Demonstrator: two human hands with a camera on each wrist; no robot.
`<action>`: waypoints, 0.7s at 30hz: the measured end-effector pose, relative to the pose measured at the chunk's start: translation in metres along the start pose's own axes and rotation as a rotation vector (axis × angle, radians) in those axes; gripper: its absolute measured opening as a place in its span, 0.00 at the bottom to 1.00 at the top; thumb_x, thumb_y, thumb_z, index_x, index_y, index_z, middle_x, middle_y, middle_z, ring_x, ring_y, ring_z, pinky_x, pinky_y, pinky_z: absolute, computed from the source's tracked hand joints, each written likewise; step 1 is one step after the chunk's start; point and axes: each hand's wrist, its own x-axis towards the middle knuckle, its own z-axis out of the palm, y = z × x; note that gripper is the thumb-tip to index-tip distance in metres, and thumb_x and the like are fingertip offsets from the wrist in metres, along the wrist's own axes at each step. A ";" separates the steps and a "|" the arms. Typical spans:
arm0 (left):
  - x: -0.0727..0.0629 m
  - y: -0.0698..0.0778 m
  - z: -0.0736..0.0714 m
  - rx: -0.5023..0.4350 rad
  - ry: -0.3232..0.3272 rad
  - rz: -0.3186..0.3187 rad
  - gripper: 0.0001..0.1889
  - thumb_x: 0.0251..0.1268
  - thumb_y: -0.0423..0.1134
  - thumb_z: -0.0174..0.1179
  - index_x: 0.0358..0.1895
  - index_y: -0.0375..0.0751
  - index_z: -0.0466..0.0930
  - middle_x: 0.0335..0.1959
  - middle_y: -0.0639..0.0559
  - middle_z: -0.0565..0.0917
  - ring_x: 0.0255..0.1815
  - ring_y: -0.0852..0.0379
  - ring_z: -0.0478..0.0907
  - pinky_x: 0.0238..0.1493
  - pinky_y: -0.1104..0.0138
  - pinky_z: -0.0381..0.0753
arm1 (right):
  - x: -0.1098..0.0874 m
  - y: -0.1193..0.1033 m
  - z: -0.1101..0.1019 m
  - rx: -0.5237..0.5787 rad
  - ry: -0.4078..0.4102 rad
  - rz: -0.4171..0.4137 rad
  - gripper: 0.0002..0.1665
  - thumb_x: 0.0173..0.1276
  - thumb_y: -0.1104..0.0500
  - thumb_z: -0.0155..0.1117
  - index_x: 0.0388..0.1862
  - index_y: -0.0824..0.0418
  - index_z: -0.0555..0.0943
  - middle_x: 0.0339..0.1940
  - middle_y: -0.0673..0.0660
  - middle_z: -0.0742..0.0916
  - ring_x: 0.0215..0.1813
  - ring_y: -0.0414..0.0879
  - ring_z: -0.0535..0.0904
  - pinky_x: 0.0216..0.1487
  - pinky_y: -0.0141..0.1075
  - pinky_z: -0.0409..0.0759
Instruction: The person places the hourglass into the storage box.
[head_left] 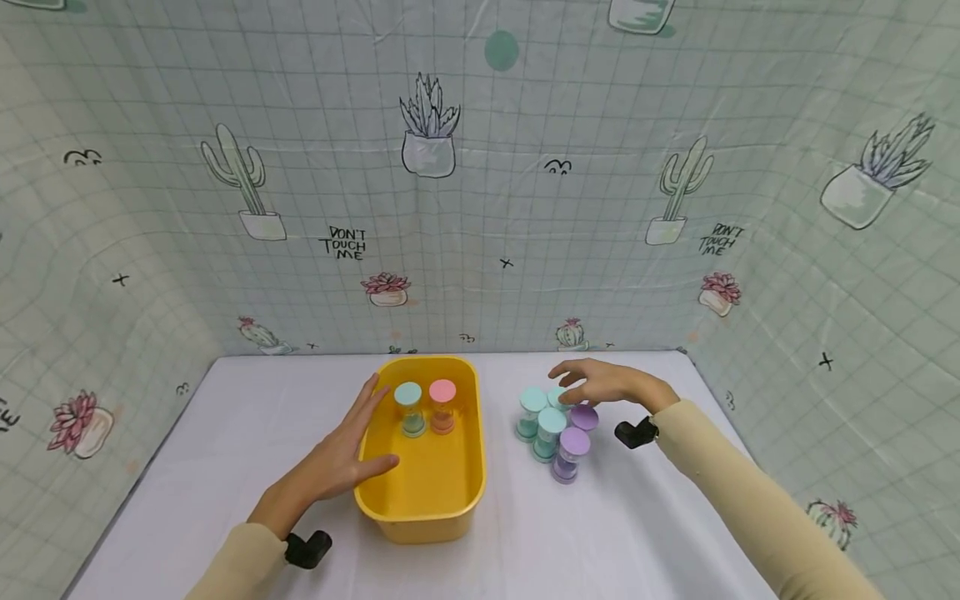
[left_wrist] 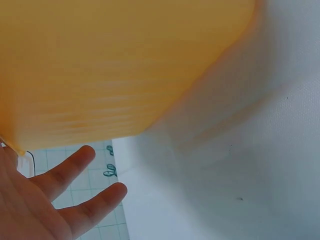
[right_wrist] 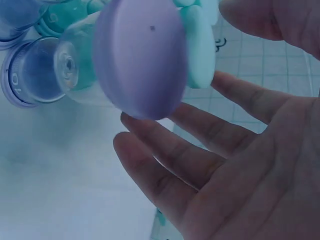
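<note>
A pale gridded cloth (head_left: 480, 208) is hanging across the upper frame and both sides, displaying drawn cacti (head_left: 242, 173) and black lettering (head_left: 347, 244); a white table (head_left: 285, 404) is filling the lower centre.

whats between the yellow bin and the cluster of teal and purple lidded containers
Only a narrow, bare strip of white tabletop separates the yellow bin from the container cluster; the head view shows it.
</note>
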 end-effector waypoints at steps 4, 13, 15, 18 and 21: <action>0.001 0.000 -0.001 -0.003 -0.011 -0.008 0.54 0.63 0.64 0.62 0.85 0.45 0.44 0.87 0.45 0.35 0.82 0.29 0.51 0.68 0.29 0.67 | 0.004 0.007 0.004 0.014 0.003 0.010 0.35 0.68 0.53 0.65 0.74 0.56 0.73 0.72 0.66 0.78 0.68 0.58 0.78 0.60 0.50 0.83; -0.002 0.000 0.001 -0.031 -0.020 -0.024 0.56 0.63 0.65 0.63 0.85 0.45 0.43 0.87 0.44 0.35 0.82 0.29 0.51 0.69 0.29 0.66 | 0.013 0.006 0.012 -0.002 -0.038 -0.006 0.33 0.55 0.61 0.66 0.64 0.54 0.81 0.58 0.55 0.84 0.55 0.48 0.76 0.53 0.38 0.78; -0.002 0.000 0.002 -0.031 -0.022 -0.021 0.56 0.63 0.65 0.63 0.85 0.45 0.43 0.87 0.44 0.35 0.82 0.29 0.51 0.68 0.29 0.67 | 0.013 0.004 0.012 -0.012 -0.049 0.000 0.33 0.54 0.63 0.65 0.63 0.54 0.81 0.56 0.55 0.84 0.54 0.48 0.76 0.52 0.38 0.77; -0.001 0.000 0.002 -0.024 -0.018 -0.017 0.55 0.63 0.65 0.63 0.85 0.45 0.43 0.87 0.44 0.35 0.82 0.28 0.51 0.68 0.28 0.66 | 0.012 0.001 0.012 -0.031 -0.055 0.010 0.34 0.52 0.65 0.64 0.62 0.53 0.82 0.55 0.54 0.83 0.54 0.48 0.75 0.53 0.38 0.76; 0.000 0.000 0.001 -0.022 -0.010 -0.016 0.55 0.63 0.65 0.63 0.85 0.45 0.43 0.87 0.44 0.35 0.83 0.29 0.50 0.69 0.28 0.65 | 0.013 -0.002 0.010 -0.028 -0.059 0.020 0.33 0.51 0.65 0.64 0.60 0.53 0.82 0.53 0.53 0.83 0.52 0.47 0.75 0.52 0.38 0.76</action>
